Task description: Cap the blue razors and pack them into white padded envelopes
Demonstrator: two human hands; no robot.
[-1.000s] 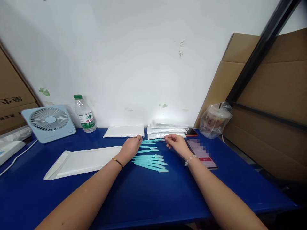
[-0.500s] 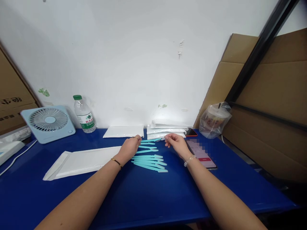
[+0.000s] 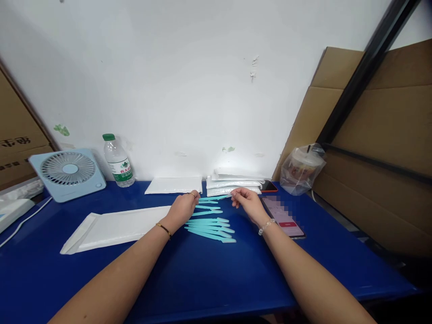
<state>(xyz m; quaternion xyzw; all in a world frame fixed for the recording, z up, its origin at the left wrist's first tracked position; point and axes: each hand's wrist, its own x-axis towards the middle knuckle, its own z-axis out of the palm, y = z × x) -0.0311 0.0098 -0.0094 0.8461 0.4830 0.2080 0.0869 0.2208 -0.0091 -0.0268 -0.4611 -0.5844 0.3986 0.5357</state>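
Turquoise plastic makes up the held razor (image 3: 218,198), which lies just beyond the loose razors (image 3: 211,231) on the bench (image 3: 216,283); the left hand (image 3: 184,208) grips its handle end, and the right hand (image 3: 247,201) pinches its tip. Should that pinch slide along the tip, a bare edge could nick the skin. A sudden tug could make it spring free and drop among the loose razors, knocking them askew. The left arm (image 3: 135,263), passing low beside the loose razors, could sweep some away; it also covers the near end of the envelope (image 3: 121,227) to their left. Whether the left hand grips more than one handle is unclear. The tip is too small to tell cover from blade. Right of the loose razors, blocks blur part of the phone's screen (image 3: 286,224).
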